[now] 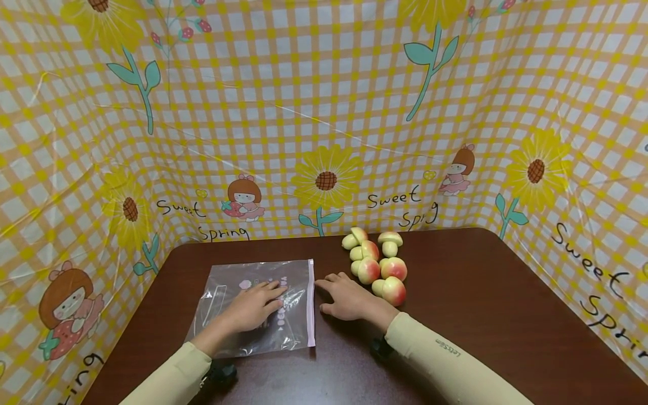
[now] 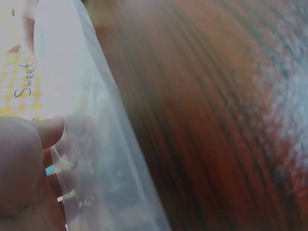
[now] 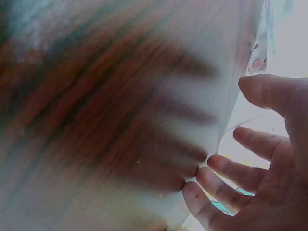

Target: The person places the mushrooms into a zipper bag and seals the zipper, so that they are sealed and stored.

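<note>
A clear plastic zip bag with pink print lies flat on the dark table. Its pale pink zip strip runs along the right side. My left hand rests on the bag with its fingers extended; in the left wrist view, the clear plastic spreads beside the thumb. Just right of the zip strip is my right hand, spread and holding nothing. Its fingertips touch the tabletop in the right wrist view. Several mushroom-shaped pieces, cream with red-yellow caps, lie beyond it.
The dark brown table reaches back to a yellow checked cloth, which surrounds it at the back and sides. The mushroom-shaped pieces form a loose cluster near the back edge, right of the bag.
</note>
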